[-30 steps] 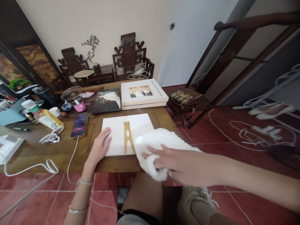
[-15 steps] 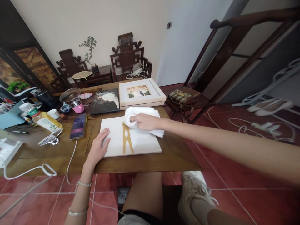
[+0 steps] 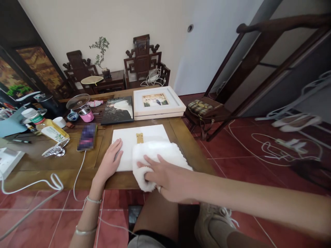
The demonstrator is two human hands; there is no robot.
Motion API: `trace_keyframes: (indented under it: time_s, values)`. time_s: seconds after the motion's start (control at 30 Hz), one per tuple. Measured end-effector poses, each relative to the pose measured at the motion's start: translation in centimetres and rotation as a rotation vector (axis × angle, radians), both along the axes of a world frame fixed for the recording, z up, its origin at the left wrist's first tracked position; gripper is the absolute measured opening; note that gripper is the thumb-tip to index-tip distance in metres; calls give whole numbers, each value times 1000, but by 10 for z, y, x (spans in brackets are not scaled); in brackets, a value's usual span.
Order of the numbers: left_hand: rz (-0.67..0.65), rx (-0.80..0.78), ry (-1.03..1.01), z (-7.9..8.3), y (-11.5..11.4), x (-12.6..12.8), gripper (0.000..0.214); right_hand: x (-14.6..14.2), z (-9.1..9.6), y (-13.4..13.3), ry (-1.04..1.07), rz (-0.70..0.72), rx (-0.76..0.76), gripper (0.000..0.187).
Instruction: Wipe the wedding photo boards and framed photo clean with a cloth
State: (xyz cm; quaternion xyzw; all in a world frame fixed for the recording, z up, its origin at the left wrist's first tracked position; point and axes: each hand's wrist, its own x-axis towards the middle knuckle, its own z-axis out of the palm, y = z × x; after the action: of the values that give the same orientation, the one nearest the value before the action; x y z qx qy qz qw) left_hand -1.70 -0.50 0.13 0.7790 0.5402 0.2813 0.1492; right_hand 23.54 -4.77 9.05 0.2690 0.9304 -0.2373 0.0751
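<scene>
A white board (image 3: 124, 135) lies flat on the wooden table in front of me. My left hand (image 3: 110, 161) rests on its left edge, fingers stretched out. My right hand (image 3: 169, 179) grips a fluffy white towel (image 3: 161, 151) and presses it over the board's near right part, some of it hanging past the table's front edge. The towel's near left corner is bunched under my fingers. Beyond it shows the top end of a flat yellow support strut (image 3: 140, 138) on the board; the towel hides its two legs.
A white framed picture (image 3: 173, 100) and a dark photo panel (image 3: 116, 115) lie behind the board. To the left are a phone (image 3: 87, 137) on a cable, a clear hair claw (image 3: 55, 150), a bottle (image 3: 50, 129) and a pink cup (image 3: 86, 115). A chair holding a bag (image 3: 200, 106) stands at right.
My right hand has drawn the towel from the board's far edge towards me, uncovering the far right part and covering the strut's legs. The left hand has stayed at the left edge.
</scene>
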Motion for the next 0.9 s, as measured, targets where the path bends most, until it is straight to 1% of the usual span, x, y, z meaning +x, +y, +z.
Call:
trace_keyframes:
  time_s: [0.1,0.2,0.3,0.37,0.4,0.43,0.5,0.63,0.73,0.8,0.83,0.9]
  values:
    - [-23,-16,28,-2,1,-1,49,3,-5,24,65,-32,50,40]
    - [-20,-24,32,-2,1,-1,49,1,-14,62,68,-75,101,38]
    - [-14,-19,20,-1,1,-1,48,-6,-21,96,64,-95,167,38]
    - [-17,-19,13,-1,1,-1,48,-13,-22,109,57,-105,199,37]
    - [-18,-20,11,-1,1,-1,47,-16,-22,111,54,-111,209,37]
    - [-19,-21,10,-1,1,-1,47,-20,-21,109,52,-113,221,38]
    - [-16,-22,8,-1,1,-1,48,-26,-20,95,27,-102,245,42]
    - [-13,-26,14,-2,1,0,48,-38,-14,40,-103,-76,219,50]
    - [-7,-20,17,-2,1,1,47,-43,-9,2,-141,-1,169,52]
    - [-5,-20,20,-2,0,2,46,-42,-6,-9,-134,48,143,51]
    - [-5,-23,21,-3,0,2,46,-40,-6,-9,-119,59,142,50]
    - [-5,-29,25,-3,0,2,46,-36,-8,2,-73,57,165,46]
